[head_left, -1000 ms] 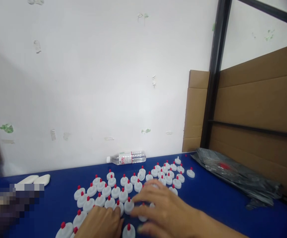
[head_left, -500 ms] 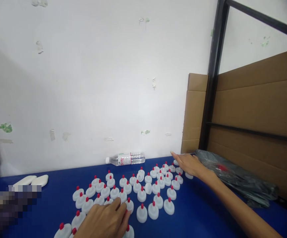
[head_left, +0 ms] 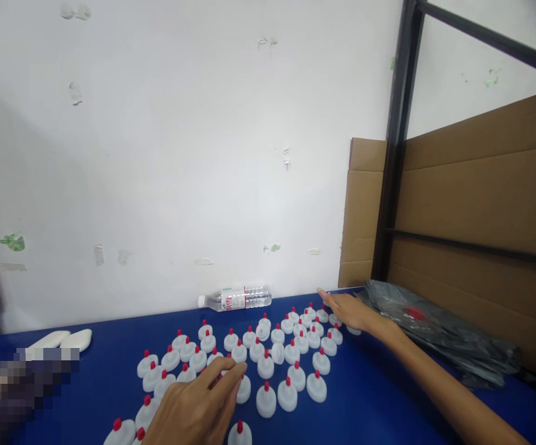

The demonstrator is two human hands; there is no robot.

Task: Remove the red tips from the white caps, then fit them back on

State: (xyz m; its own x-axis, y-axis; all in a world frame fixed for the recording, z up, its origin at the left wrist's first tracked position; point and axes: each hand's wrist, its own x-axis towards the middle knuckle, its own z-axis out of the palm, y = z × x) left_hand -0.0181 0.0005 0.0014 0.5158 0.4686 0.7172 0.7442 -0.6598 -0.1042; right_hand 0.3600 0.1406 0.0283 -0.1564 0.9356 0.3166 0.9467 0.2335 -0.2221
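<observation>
Many white round caps with red tips (head_left: 266, 402) stand in a loose spread on the blue table (head_left: 360, 377). My left hand (head_left: 196, 402) reaches over the near left part of the spread, palm down. Its fingers are loosely bent and somewhat apart, and they cover the red tip of one cap (head_left: 243, 390); whether they touch it I cannot tell. The left thumb is mostly hidden. At the far right end of the spread, my right hand (head_left: 348, 310) lies beside and partly over the caps (head_left: 335, 334), fingers stretched out and thumb raised, holding nothing visible.
A clear plastic bottle (head_left: 235, 299) lies along the white wall. Two white rounded objects (head_left: 76, 341) rest at the left, near a blurred-out patch. A dark plastic bag (head_left: 434, 327) lies at the right, before cardboard (head_left: 476, 198) and a black metal frame (head_left: 395, 142).
My left hand's fingers have lifted and stretched a little forward, now covering a red tip that showed before. My right hand has stayed nearly in place, slightly lower in view.
</observation>
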